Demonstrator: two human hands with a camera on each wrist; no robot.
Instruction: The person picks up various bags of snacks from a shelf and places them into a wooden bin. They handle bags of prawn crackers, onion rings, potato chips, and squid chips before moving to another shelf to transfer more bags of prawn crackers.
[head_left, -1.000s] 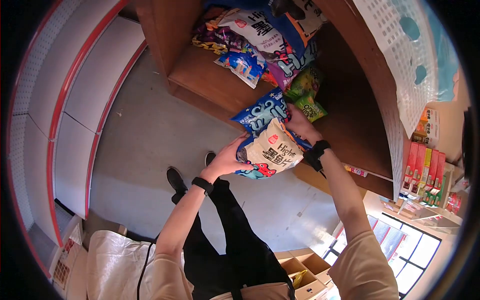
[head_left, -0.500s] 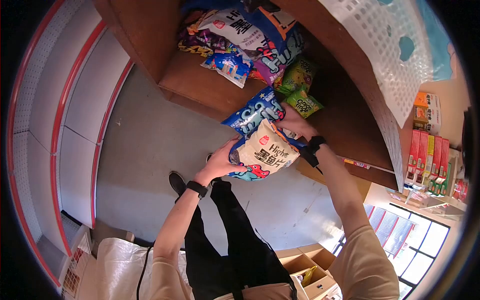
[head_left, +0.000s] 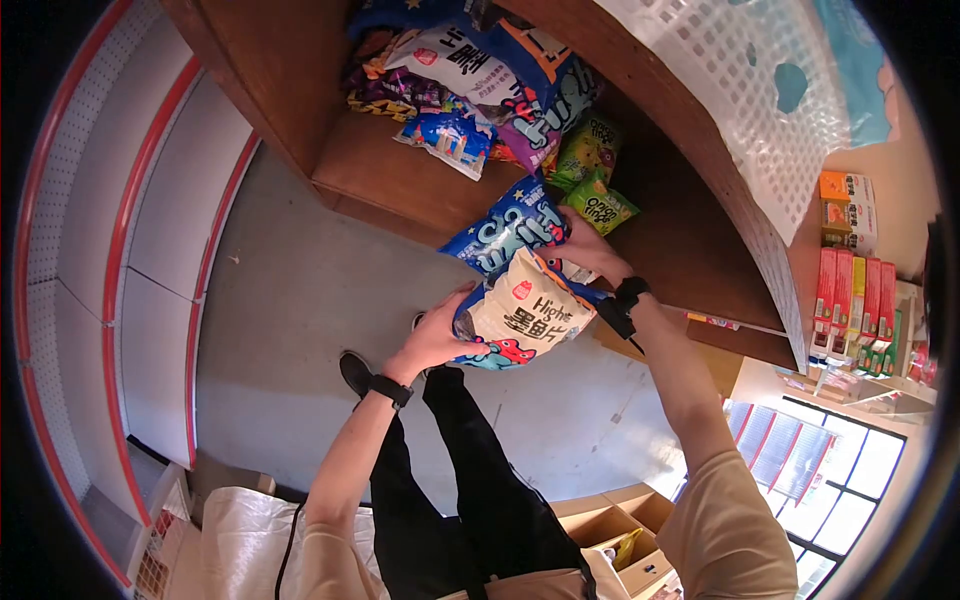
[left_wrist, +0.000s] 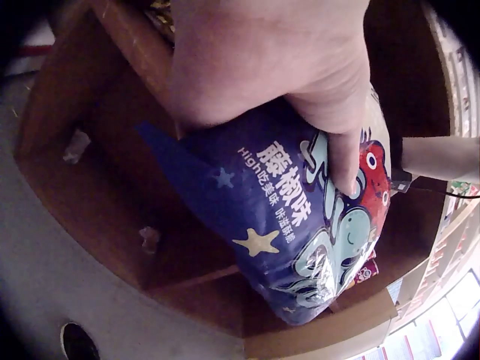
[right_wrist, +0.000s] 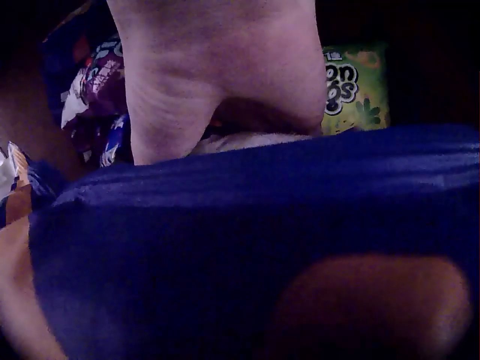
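My left hand (head_left: 437,333) grips a puffed snack bag (head_left: 530,315) by its left side, its cream front with a red cartoon creature facing up. In the left wrist view, the thumb presses on the dark blue side of this snack bag (left_wrist: 277,202). Just beyond it, my right hand (head_left: 588,248) holds a second, blue snack bag (head_left: 508,232) by its right side. The cream bag overlaps the blue one's near end. In the right wrist view, the right hand (right_wrist: 225,75) reaches down behind a blue bag edge (right_wrist: 247,180), with its fingertips hidden.
A brown wooden shelf bin (head_left: 385,165) holds several snack bags, among them a purple-and-white bag (head_left: 480,75) and a green onion rings bag (head_left: 605,208). White-and-red shelving (head_left: 150,200) stands at left. Boxed goods (head_left: 850,310) line the right, and wooden compartments (head_left: 590,525) sit near my legs.
The view has shifted, so the bin and shelving sit further left. Both hands keep hold of their bags, which have barely moved relative to each other.
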